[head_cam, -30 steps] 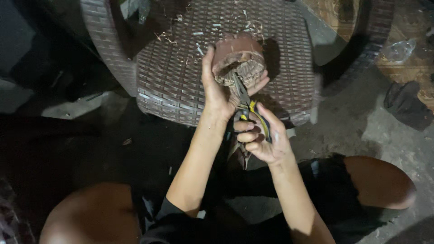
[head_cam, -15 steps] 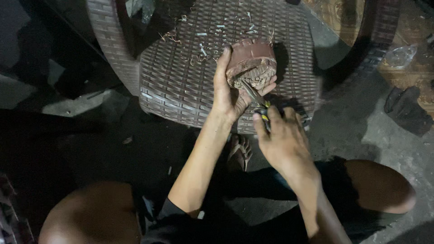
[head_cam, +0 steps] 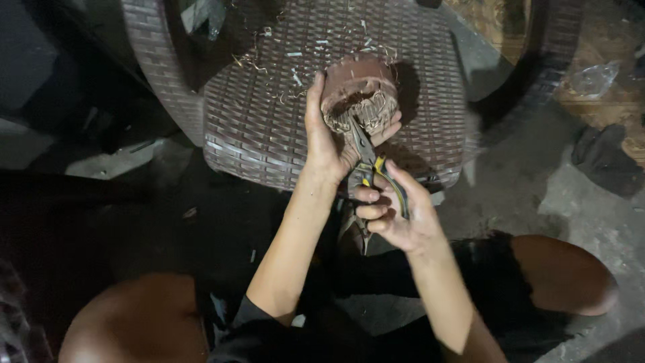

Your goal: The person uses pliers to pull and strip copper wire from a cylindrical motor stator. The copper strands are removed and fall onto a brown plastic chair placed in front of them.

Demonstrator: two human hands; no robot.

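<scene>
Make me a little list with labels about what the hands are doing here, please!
left hand: the left hand has its grip around a brown woven basket piece, tilted on the chair
right hand: the right hand squeezes pliers with yellow-and-black handles
pliers tip: poking into the frayed strands on the basket's open side
under the work: brown woven chair seat
bits lying about: pale cut scraps on the seat

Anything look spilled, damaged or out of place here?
Yes. Pale shavings lie strewn over the woven chair seat. The brown basket in the left hand has a frayed, ragged edge where the pliers bite.
</scene>
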